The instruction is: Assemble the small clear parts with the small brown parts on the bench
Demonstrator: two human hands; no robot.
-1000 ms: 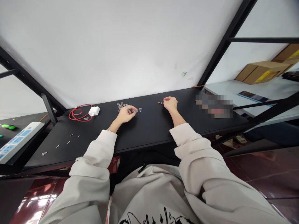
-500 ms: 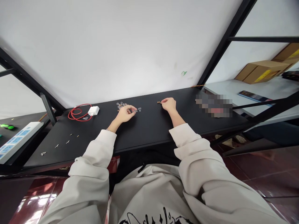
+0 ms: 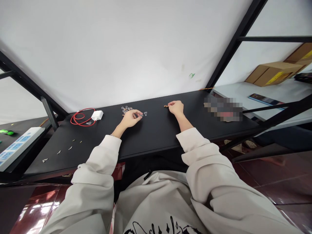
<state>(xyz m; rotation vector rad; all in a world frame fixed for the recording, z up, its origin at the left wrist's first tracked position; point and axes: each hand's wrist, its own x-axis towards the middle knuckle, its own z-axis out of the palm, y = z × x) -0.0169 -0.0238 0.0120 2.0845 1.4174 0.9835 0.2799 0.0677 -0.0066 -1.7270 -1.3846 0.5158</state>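
On the black worktop (image 3: 156,136), we should plant both wrists: left hand (image 3: 130,118), grip half-curled over small clear plastic pieces (image 3: 126,110) at eleven o'clock; right hand (image 3: 176,107), grip pinched at tiny brown beads (image 3: 166,106) at one o'clock, whether either holds one we cannot tell.

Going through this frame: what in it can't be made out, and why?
Head view:
- Small clear parts by the left hand: too small to identify, and it is unclear whether the hand grasps any.
- Brown bits at the right hand: too small, and the fingers hide whether any is pinched.
- Patch on the black table: pixelated.
- Power strip: cut off by the left edge.
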